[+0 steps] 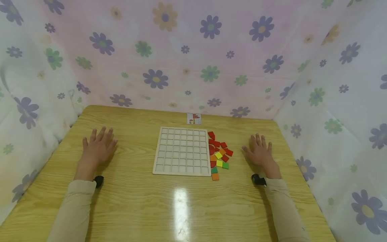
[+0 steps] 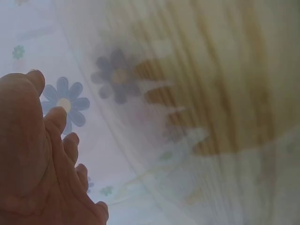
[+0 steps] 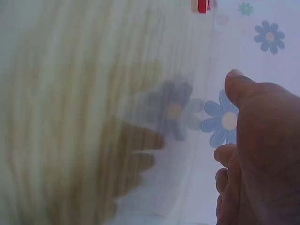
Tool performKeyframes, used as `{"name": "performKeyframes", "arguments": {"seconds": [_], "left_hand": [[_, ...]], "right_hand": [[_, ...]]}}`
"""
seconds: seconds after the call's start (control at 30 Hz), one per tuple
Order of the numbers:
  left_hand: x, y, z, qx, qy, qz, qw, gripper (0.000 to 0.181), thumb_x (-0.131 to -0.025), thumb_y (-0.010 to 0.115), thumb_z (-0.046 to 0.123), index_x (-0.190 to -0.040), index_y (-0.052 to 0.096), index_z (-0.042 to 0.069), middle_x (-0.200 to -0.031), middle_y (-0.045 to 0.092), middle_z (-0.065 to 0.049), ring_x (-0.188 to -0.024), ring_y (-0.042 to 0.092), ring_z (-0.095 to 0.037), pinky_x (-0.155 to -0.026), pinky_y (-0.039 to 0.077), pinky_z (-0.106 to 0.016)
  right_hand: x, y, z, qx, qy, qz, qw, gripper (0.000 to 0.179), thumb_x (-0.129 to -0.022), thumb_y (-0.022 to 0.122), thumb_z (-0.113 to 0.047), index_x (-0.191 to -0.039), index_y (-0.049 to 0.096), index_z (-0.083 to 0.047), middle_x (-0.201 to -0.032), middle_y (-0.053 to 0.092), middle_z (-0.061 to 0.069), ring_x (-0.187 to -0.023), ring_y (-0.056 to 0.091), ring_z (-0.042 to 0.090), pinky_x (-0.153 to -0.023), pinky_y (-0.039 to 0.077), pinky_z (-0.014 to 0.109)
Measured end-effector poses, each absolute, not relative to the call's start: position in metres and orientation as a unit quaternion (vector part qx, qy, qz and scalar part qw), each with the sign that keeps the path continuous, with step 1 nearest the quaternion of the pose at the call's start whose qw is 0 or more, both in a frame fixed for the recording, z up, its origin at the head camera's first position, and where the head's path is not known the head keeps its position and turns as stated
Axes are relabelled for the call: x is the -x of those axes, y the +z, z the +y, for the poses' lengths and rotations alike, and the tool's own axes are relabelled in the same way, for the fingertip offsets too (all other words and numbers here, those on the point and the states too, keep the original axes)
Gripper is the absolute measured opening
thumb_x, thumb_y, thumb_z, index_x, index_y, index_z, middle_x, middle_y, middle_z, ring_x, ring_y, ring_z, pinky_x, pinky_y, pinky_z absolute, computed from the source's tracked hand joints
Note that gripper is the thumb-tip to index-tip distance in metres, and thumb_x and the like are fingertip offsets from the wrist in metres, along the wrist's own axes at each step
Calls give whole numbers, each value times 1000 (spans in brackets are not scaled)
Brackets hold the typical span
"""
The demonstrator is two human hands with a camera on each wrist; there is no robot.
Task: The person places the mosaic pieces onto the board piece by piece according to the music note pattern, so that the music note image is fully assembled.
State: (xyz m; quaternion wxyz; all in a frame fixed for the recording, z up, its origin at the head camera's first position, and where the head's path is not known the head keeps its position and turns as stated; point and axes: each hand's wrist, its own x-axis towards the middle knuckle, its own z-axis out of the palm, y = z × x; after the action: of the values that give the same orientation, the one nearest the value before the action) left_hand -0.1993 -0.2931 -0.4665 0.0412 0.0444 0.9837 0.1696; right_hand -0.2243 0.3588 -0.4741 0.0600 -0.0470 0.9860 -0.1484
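My left hand (image 1: 97,149) is palm down at the left of the table, fingers spread, holding nothing. To the right, my right hand (image 1: 260,153) is likewise spread with nothing in it. Between them lies a pale wooden grid board (image 1: 183,151) with bare square cells. Against its right edge is a loose cluster of small flat pieces: red pieces (image 1: 211,149), yellow squares (image 1: 218,155), orange squares (image 1: 215,176) and green pieces (image 1: 225,165). Some pieces are curved or pointed. The right hand is nearer to them. Both wrist views show the hand close up beside the glossy tabletop.
A small printed card (image 1: 194,118) with a coloured figure lies behind the board at the table's back edge. Flowered cloth (image 1: 181,60) hangs behind and on both sides. The wooden table (image 1: 136,208) has a bright light reflection in front of the board.
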Motion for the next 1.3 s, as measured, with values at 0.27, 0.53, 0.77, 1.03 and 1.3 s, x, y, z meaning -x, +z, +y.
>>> {"name": "performKeyframes", "arguments": {"seconds": [0.27, 0.53, 0.77, 1.03, 1.3], "left_hand": [[195, -467, -283, -74, 177, 979, 66, 74, -109, 24, 58, -165, 11, 10, -169, 3, -25, -151, -9, -55, -108, -8, -82], [185, -467, -250, -144, 161, 975, 55, 68, -109, 41, 48, -162, 27, 9, -167, 16, -25, -152, 5, -53, -112, 1, -79], [182, -468, -226, -195, 146, 969, 44, 64, -108, 46, 45, -160, 34, 9, -167, 22, -22, -152, 12, -52, -114, 6, -77], [187, -469, -209, -227, 155, 960, 49, 62, -108, 48, 42, -159, 35, 10, -167, 23, -21, -153, 13, -50, -115, 6, -75], [198, -470, -197, -245, 152, 956, 54, 62, -108, 49, 40, -160, 34, 9, -167, 23, -20, -154, 13, -49, -118, 7, -72]], "right_hand": [[219, -477, 318, 102, -189, 975, 55, 85, -107, 48, -45, -162, 5, 4, -167, -10, 28, -154, -11, 49, -116, -11, 71], [223, -482, 270, 166, -268, 948, 48, 77, -104, 59, -31, -158, 21, 9, -166, 6, 33, -153, 4, 52, -118, 7, 71], [240, -487, 254, 159, -362, 919, 4, 53, -101, 60, -14, -144, 46, 14, -152, 40, 37, -145, 29, 54, -115, 26, 68], [260, -487, 247, 140, -394, 908, 6, 50, -100, 63, -10, -142, 50, 14, -142, 52, 34, -126, 55, 49, -103, 47, 59], [286, -485, 239, 161, -347, 924, -8, 39, -100, 65, -12, -131, 63, 10, -121, 66, 29, -105, 63, 42, -98, 46, 59]]}}
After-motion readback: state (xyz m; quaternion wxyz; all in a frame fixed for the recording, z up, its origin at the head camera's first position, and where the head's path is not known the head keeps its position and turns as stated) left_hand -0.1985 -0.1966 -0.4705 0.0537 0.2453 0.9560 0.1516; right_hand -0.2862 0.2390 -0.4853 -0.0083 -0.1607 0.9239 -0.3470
